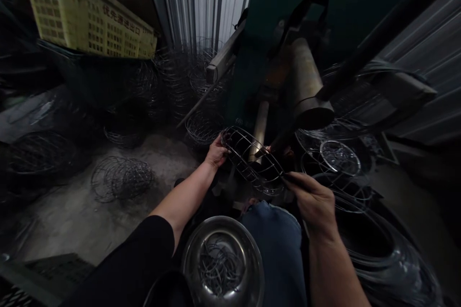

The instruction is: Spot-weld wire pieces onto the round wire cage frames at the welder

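Note:
A round wire basket frame is held up between my two hands, tilted, over the machine's lower metal bar. My left hand grips its left rim with fingers closed. On the right, my right hand pinches the rim between thumb and fingers. Above and to the right of the frame juts a thick cylindrical machine arm. Below my hands, by my lap, sits a steel bowl with many short bent wire pieces in it. Contact between the frame and the lower bar is hard to make out.
More wire frames lie on the floor at left and stand stacked at the back. A yellow crate rests on a dark bin at upper left. At right are a wire basket with a round mesh piece and a large wire coil.

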The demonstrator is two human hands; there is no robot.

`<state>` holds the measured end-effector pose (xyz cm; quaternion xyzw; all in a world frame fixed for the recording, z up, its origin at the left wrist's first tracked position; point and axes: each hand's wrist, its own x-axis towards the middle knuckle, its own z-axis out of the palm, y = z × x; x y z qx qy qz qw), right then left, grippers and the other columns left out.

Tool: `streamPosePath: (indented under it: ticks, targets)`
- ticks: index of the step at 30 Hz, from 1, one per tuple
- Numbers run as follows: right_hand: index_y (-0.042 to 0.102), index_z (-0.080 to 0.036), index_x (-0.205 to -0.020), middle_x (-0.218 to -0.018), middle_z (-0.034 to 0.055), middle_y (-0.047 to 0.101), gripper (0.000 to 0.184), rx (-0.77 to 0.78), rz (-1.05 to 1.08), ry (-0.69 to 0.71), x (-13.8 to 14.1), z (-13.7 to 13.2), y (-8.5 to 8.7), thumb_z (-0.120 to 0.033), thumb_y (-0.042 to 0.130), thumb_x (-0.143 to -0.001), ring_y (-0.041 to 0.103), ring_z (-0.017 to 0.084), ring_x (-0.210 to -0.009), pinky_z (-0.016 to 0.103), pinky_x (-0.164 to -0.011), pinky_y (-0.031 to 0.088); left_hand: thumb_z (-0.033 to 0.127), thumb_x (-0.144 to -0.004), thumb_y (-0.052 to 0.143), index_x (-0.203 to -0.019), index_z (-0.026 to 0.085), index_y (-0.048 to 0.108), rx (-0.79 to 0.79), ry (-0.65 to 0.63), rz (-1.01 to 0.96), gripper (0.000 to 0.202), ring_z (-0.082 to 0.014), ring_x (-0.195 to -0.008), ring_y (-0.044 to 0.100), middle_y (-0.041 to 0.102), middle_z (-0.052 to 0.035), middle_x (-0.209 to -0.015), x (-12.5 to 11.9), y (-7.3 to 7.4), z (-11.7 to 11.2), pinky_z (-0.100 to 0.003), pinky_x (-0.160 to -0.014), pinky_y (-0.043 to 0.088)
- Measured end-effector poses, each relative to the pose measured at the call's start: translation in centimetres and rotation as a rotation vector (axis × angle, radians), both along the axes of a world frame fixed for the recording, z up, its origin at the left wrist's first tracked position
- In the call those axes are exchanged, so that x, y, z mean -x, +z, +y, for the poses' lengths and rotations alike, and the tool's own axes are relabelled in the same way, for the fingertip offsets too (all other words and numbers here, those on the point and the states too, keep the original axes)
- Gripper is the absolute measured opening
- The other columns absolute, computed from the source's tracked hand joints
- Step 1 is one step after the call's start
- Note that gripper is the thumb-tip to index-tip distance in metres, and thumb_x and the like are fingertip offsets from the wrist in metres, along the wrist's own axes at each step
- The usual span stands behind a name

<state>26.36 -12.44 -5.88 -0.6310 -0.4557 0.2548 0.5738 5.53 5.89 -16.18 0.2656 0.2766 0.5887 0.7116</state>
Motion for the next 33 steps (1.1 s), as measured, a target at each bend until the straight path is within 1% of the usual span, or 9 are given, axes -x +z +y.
streamPosePath:
  ticks: [4,8,11,14,22,26,29,31,33]
  targets:
    - [0.079,-0.023,-0.080,-0.086,0.0041,0.075,0.019,-0.015,-0.011,-0.020,0.2,-0.1,0.4,-0.033,0.083,-0.065,0.069,0.021,-0.078,0.032,-0.073,0.056,-0.009,-0.041,0.059,-0.111,0.021,0.068,0.022,0.015,0.014,0.076,-0.0219,-0.102,0.061,0.069,-0.0034,-0.114,-0.3,-0.2,-0.1,-0.025,-0.071,0.049]
    - [0.079,-0.023,-0.078,-0.085,0.0042,0.075,0.017,-0.028,-0.021,-0.008,0.5,-0.3,0.5,-0.033,0.082,-0.065,0.069,0.020,-0.077,0.031,-0.070,0.056,-0.008,-0.042,0.060,-0.113,0.022,0.067,-0.005,0.009,0.000,0.078,-0.0219,-0.105,0.061,0.069,-0.0028,-0.115,-0.2,-0.2,-0.2,-0.025,-0.072,0.049]
    - [0.079,-0.023,-0.079,-0.086,0.0048,0.075,0.018,-0.020,-0.037,-0.017,0.4,-0.4,0.1,-0.035,0.082,-0.066,0.069,0.021,-0.078,0.032,-0.071,0.056,-0.006,-0.042,0.061,-0.116,0.022,0.067,0.008,0.008,0.017,0.079,-0.0210,-0.100,0.061,0.068,-0.0031,-0.115,-0.2,-0.1,-0.2,-0.023,-0.066,0.048]
    - [0.079,-0.022,-0.078,-0.085,0.0048,0.075,0.019,-0.047,-0.039,-0.071,0.3,-0.1,-0.2,-0.036,0.082,-0.065,0.069,0.022,-0.079,0.035,-0.076,0.056,-0.005,-0.041,0.061,-0.115,0.021,0.067,0.011,0.018,0.019,0.079,-0.0188,-0.093,0.061,0.068,-0.0034,-0.115,-0.7,-0.1,0.0,-0.022,-0.063,0.047]
    - [0.079,-0.022,-0.075,-0.081,0.0048,0.075,0.024,-0.065,0.014,-0.148,0.5,0.6,-0.1,-0.039,0.085,-0.060,0.069,0.022,-0.078,0.038,-0.078,0.056,-0.004,-0.041,0.058,-0.119,0.021,0.067,0.032,0.005,0.012,0.082,-0.0194,-0.096,0.061,0.069,-0.0030,-0.114,-1.6,-0.2,0.4,-0.023,-0.067,0.047]
    - [0.078,-0.021,-0.075,-0.080,0.0048,0.075,0.027,-0.055,0.030,-0.176,0.7,0.6,-0.1,-0.042,0.086,-0.058,0.069,0.023,-0.077,0.039,-0.078,0.056,-0.005,-0.039,0.057,-0.110,0.020,0.071,0.043,0.004,0.033,0.076,-0.0193,-0.097,0.061,0.070,-0.0017,-0.107,-1.5,0.2,0.1,-0.024,-0.073,0.047]
    - [0.079,-0.020,-0.076,-0.081,0.0059,0.076,0.029,-0.037,0.045,-0.187,0.7,0.3,0.4,-0.042,0.085,-0.058,0.070,0.024,-0.077,0.039,-0.078,0.056,-0.005,-0.041,0.056,-0.099,0.019,0.075,0.124,0.079,0.162,0.065,-0.0201,-0.096,0.061,0.071,-0.0004,-0.099,-0.7,0.8,-1.2,-0.028,-0.080,0.047]
    - [0.079,-0.020,-0.077,-0.081,0.0059,0.076,0.029,-0.017,0.062,-0.192,0.4,-0.1,0.8,-0.040,0.085,-0.057,0.070,0.023,-0.077,0.038,-0.077,0.056,-0.004,-0.044,0.060,-0.092,0.018,0.076,0.163,0.214,0.321,0.054,-0.0209,-0.093,0.061,0.071,-0.0007,-0.092,0.1,1.3,-3.2,-0.031,-0.083,0.047]
    - [0.079,-0.020,-0.076,-0.079,0.0051,0.076,0.029,0.010,0.097,-0.177,0.1,-0.4,1.0,-0.037,0.086,-0.054,0.069,0.022,-0.075,0.036,-0.075,0.055,0.001,-0.049,0.069,-0.086,0.017,0.077,0.093,0.301,0.479,0.041,-0.0214,-0.090,0.060,0.070,-0.0019,-0.086,0.8,1.9,-5.9,-0.033,-0.085,0.046]
